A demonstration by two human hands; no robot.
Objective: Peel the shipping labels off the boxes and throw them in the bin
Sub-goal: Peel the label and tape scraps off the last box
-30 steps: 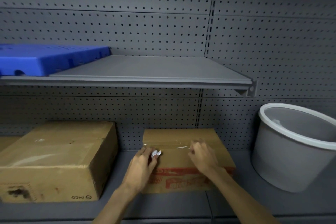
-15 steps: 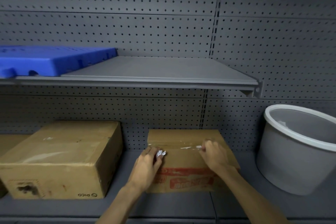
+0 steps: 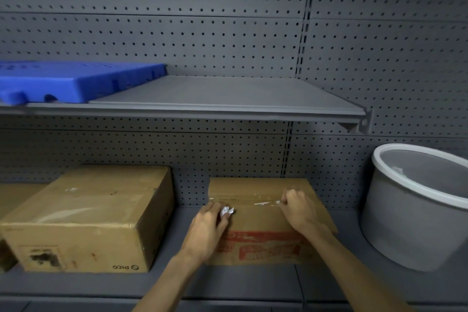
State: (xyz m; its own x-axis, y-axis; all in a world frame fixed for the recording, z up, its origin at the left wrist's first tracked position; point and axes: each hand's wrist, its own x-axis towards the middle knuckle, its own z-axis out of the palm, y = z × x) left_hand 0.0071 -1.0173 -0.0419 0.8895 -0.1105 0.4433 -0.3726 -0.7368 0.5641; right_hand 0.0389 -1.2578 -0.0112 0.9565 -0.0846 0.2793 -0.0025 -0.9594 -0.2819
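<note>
Both hands on the small box [image 3: 263, 220] — left hand [image 3: 206, 229] clutching a crumpled label scrap [image 3: 226, 210], right hand [image 3: 300, 211] pinching label remnants [image 3: 266, 202].

A grey pegboard wall [image 3: 228, 33] with small round holes fills the background. A dark vertical slotted rail [image 3: 302, 40] divides it into panels. An upper shelf [image 3: 215, 99], flat and grey, is fixed to this wall, and a metal bracket [image 3: 359, 125] supports its right end. On the left part of this shelf lies a blue plastic tray [image 3: 76, 81], flat, with its front edge over the shelf's front edge. Below is a lower shelf [image 3: 240, 284], also grey.
</note>
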